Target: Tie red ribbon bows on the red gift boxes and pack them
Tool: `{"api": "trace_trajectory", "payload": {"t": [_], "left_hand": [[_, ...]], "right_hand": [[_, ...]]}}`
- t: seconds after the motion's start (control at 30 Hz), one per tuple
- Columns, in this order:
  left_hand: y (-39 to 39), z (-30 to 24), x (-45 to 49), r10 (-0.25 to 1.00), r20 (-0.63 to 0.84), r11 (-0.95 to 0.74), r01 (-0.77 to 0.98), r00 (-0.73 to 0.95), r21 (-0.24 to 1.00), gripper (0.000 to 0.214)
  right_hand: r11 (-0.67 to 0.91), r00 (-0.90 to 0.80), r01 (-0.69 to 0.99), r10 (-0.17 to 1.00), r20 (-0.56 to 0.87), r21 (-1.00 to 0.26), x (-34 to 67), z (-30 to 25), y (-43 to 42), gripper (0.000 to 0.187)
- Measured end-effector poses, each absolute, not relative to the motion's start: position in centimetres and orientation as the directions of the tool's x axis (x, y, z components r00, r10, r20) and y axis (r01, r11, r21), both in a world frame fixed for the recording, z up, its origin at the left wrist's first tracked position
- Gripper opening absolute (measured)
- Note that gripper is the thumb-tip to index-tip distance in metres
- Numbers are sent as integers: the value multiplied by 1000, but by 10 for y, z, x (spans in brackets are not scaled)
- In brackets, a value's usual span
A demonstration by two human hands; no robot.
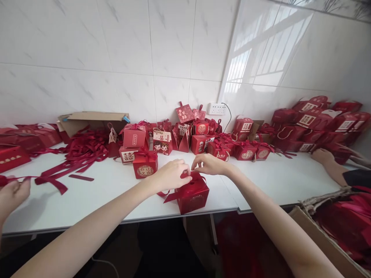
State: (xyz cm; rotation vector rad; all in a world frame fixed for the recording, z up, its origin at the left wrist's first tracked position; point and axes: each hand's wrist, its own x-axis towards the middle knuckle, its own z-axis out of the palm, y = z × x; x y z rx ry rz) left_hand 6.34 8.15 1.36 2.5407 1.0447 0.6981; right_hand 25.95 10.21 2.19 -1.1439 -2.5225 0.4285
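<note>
A shiny red gift box (193,199) stands on the white table in front of me, near its front edge. A dark red ribbon (172,197) runs over its top, with a loose end hanging off to the left. Just above the lid, my left hand (175,174) is closed, its fingers pinching the ribbon. Close by on the right, my right hand (207,164) bends down over the box, thumb and forefinger together at the ribbon. The fingers partly hide the ribbon between them.
Behind stand several red gift boxes (145,164), some with bows. Loose ribbons (85,148) pile up at left by a cardboard box (95,116). Other people's hands reach in at left (14,195) and right (326,158). An open carton (321,235) sits at lower right.
</note>
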Motion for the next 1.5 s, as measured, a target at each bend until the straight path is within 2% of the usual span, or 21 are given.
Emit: {"api": "trace_trajectory", "payload": {"t": [0.07,0.13,0.37,0.5,0.6,0.7,0.8,0.9,0.97,1.03,1.17,1.23,1.3,1.5], "left_hand": [[80,9,65,683,305,-729,591,664,346,9],[82,6,63,668,271,-743,599,693,300,14],[93,-1,53,676,231,-697,506,700,508,15],[93,1,47,648,214,-708,476,731,522,15],[93,3,42,645,202,-716,491,737,496,26],[97,5,37,675,226,-721,563,703,403,34],[98,9,36,670,247,-742,633,700,219,29],[90,14,40,642,276,-744,668,715,2,20],[80,14,46,640,283,-732,679,714,-57,12],[70,11,53,661,250,-729,685,708,-14,6],[59,1,63,713,166,-700,702,681,133,17],[58,-1,64,740,153,-672,714,655,193,18],[59,0,64,769,147,-637,730,622,246,18],[67,4,65,825,174,-561,743,537,366,9]], "right_hand": [[674,-669,641,725,163,-367,258,20,95,20],[705,-707,615,691,149,-353,256,19,88,19],[739,-745,544,643,176,-398,250,9,83,14],[706,-718,572,677,161,-419,247,3,80,11],[637,-642,669,755,133,-382,239,1,70,9],[515,-501,796,855,131,-317,230,2,58,7],[411,-404,854,910,92,-319,225,6,53,13],[410,-443,830,897,1,-378,227,14,55,16],[443,-492,807,870,-30,-391,230,18,58,12],[502,-537,794,843,-11,-342,232,20,59,11],[584,-588,789,808,40,-190,231,18,59,10],[567,-572,790,818,53,-231,231,15,60,6],[533,-546,778,835,61,-332,232,13,62,3],[432,-472,728,879,68,-532,241,5,65,8]]}}
